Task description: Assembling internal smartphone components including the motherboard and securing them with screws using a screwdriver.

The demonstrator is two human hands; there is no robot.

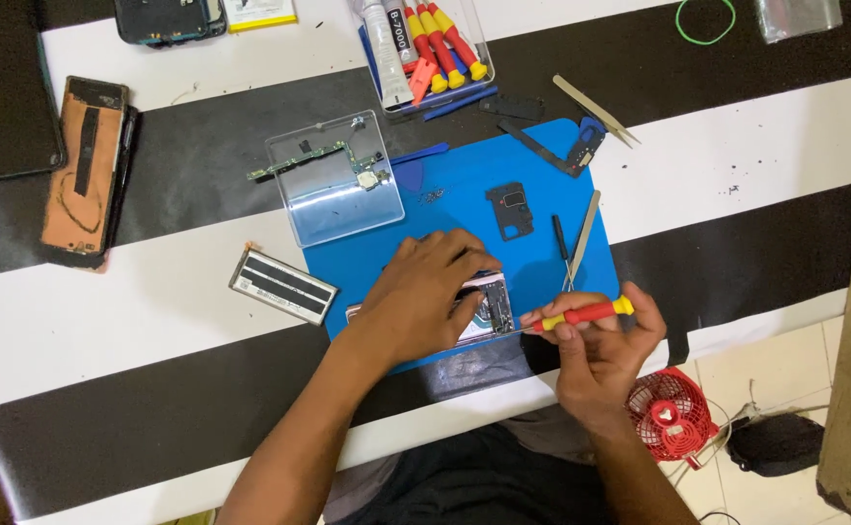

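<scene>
Screwdriver [581,314] — right hand [601,355], opened phone [484,309]

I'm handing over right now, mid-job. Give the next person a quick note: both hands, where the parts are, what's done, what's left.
Left hand: pressed flat on the opened phone, steadying it on the blue mat.
Right hand: grips the red and yellow screwdriver, tip at the phone's right edge.
Parts: circuit board in the clear tray; black cover and loose screws on the mat; battery left of the mat; tweezers by the mat's top right corner.
Done: phone opened, board, cover and battery are out.
Left: work at the phone's right edge, unfinished.
</scene>
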